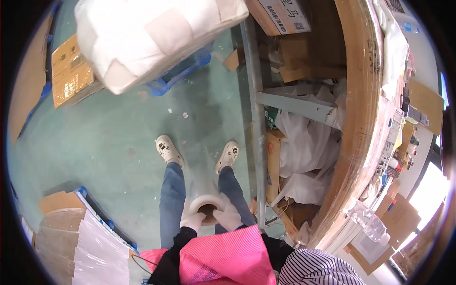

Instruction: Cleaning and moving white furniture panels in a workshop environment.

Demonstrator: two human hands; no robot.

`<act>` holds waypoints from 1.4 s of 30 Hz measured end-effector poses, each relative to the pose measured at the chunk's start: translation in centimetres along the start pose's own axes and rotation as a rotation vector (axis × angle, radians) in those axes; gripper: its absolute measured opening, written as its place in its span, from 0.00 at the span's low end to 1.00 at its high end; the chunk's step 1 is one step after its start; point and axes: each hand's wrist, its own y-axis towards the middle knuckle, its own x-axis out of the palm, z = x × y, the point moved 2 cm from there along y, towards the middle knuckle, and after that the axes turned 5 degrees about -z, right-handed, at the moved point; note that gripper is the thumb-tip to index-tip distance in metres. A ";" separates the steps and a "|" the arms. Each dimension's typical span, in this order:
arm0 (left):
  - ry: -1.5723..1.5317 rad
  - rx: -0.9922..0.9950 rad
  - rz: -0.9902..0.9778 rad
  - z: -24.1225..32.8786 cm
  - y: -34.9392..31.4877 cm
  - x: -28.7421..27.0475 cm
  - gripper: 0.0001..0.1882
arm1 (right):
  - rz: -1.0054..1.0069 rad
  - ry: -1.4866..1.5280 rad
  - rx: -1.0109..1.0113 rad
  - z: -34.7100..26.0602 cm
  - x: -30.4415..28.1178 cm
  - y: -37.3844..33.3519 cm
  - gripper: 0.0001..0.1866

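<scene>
A taped carton point(71, 72) sits at upper left; crumpled white plastic point(306, 147) lies beneath the workbench point(358, 130)

Packing area, warehouse or workshop type. Floor point(118, 137): green, scattered with small scraps. Far left: taped brown carton point(71, 71); bulky white bale point(142, 35), partly hiding a blue pallet point(187, 71). Near left: film-wrapped stack point(102, 247). Right: cluttered workbench point(358, 123), metal frame point(259, 142), crumpled plastic sheeting point(306, 147) stored beneath. Near centre: roll of clear film point(205, 199).

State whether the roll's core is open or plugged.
Open at the near end: the core shows hollow and brown inside, with left hand and right hand gripping the roll.
</scene>
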 end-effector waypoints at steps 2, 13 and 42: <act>0.242 0.240 -0.008 1.8 -1.8 -0.4 0.49 | 0.088 0.205 -0.154 0.4 -0.7 -1.9 0.39; 0.234 0.620 -0.051 20.6 -17.0 -1.4 0.46 | 0.460 0.742 -0.518 -11.9 -9.3 -17.0 0.39; 0.439 0.710 -0.225 46.5 -8.3 -0.6 0.45 | 0.561 1.045 -0.390 -26.1 -20.0 -6.4 0.39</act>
